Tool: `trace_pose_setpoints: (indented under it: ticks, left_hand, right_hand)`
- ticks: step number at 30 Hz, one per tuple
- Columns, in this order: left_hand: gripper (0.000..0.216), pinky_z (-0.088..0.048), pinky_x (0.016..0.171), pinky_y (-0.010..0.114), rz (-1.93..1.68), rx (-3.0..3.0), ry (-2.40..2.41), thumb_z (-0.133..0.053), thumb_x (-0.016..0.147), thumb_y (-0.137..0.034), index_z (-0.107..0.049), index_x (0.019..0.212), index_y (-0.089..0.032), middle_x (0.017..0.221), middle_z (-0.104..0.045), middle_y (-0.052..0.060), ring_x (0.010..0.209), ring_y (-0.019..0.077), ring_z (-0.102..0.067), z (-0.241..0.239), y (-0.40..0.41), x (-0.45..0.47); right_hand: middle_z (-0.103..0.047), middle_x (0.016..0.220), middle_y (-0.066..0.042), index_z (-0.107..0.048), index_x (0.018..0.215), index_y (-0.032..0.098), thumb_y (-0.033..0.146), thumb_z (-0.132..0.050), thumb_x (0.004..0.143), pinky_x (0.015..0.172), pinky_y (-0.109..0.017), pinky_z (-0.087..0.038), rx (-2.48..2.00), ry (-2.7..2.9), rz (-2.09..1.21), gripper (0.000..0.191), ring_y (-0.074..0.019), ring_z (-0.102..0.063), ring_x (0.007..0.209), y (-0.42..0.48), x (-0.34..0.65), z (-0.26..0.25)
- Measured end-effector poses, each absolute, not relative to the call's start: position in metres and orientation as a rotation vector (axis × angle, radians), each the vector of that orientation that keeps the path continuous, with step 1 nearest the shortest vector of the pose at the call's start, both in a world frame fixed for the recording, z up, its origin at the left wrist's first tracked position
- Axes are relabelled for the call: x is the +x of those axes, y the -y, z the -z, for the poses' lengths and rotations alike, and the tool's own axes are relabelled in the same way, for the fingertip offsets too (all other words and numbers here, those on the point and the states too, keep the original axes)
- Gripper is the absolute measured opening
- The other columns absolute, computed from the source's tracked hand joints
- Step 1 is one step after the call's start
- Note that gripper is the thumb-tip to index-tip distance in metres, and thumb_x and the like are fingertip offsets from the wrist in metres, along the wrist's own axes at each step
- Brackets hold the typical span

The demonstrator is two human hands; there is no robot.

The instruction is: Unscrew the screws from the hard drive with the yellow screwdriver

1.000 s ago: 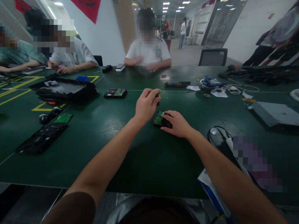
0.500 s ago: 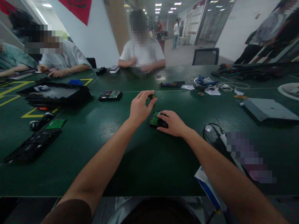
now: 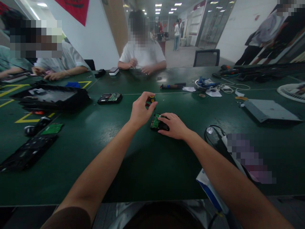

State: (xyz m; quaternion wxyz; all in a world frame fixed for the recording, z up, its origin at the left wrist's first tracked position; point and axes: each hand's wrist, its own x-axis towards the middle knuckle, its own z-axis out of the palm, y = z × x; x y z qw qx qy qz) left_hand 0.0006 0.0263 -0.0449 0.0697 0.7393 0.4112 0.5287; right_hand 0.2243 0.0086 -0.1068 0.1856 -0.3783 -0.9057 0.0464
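Observation:
My left hand [image 3: 140,110] pinches the black and yellow handle of a small screwdriver [image 3: 152,100], held upright with its thin shaft pointing down. Below it, a hard drive [image 3: 156,123] lies on the green table with its green circuit board facing up. The shaft reaches the board's far edge; whether its tip sits in a screw is too small to tell. My right hand [image 3: 175,126] is closed on the drive's right side, thumb at the near edge and fingers over the board, covering part of it.
Left of my hands lie another hard drive [image 3: 110,98], a black tray [image 3: 50,95], a loose green circuit board [image 3: 52,128] and a black casing [image 3: 27,152]. To the right are a grey metal box [image 3: 271,111] and a black cable [image 3: 209,133]. A person in white [image 3: 143,57] sits opposite.
The view has shifted slightly, so everything appears a little further left. The screwdriver handle shows more between my left fingers. My right hand keeps its place on the hard drive.

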Motion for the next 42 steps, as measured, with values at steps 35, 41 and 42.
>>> trace_pose_setpoints:
  ticks: [35,41,42]
  left_hand:
    - [0.015,-0.066,0.078,0.038,-1.332,1.198,-0.903,-0.061,0.088,-0.034,-0.068,0.088,-0.02,0.096,-0.07,0.008,0.092,0.0207,-0.068,0.025,-0.02,0.002]
    - [0.022,-0.065,0.071,0.036,-1.301,1.208,-0.952,-0.062,0.087,-0.036,-0.075,0.091,-0.018,0.097,-0.07,0.011,0.09,0.0223,-0.067,0.024,-0.023,-0.004]
    - [0.023,-0.065,0.07,0.036,-1.289,1.193,-0.939,-0.063,0.087,-0.037,-0.074,0.094,-0.018,0.096,-0.07,0.011,0.09,0.0227,-0.068,0.023,-0.022,-0.003]
  right_hand:
    - [-0.057,0.154,-0.014,-0.061,0.149,0.026,0.058,-0.072,0.093,0.123,-0.064,-0.037,-1.048,2.554,-0.14,0.066,-0.039,-0.051,0.145,-0.009,0.225,0.105]
    - [-0.057,0.154,-0.015,-0.062,0.148,0.025,0.059,-0.072,0.093,0.123,-0.063,-0.037,-1.041,2.552,-0.12,0.066,-0.0381,-0.052,0.144,-0.009,0.225,0.106]
    - [-0.057,0.154,-0.015,-0.062,0.148,0.024,0.059,-0.072,0.093,0.123,-0.063,-0.038,-1.039,2.551,-0.118,0.066,-0.0381,-0.052,0.144,-0.009,0.225,0.106]
